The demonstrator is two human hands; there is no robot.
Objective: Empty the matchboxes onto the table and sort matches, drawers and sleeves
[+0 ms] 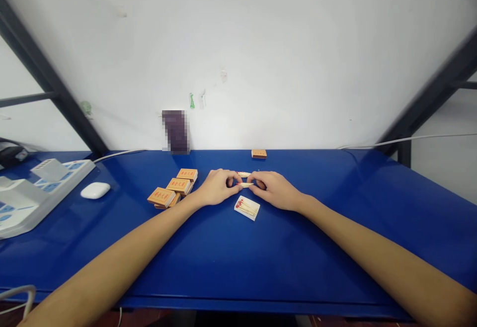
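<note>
Between my two hands is a small bundle of matches [246, 185], pinched at its ends. My left hand [219, 186] closes thumb and finger at the red-headed end. At the pale stick end, my right hand [278, 189] pinches in the same way. Just below them on the table lies a white matchbox tray [252, 213], tilted slightly, with several red-tipped matches in it. More red-tipped matches [244, 174] show just behind the fingers, partly hidden by the hands.
Several orange matchboxes [179, 185] are stacked left of my left hand. Another matchbox [259, 154] stands by the wall on the blue table [208, 257]. A white earbud case [95, 190] and a power strip [48, 193] with plugs lie farther left. A dark pixelated object [176, 132] stands against the wall.
</note>
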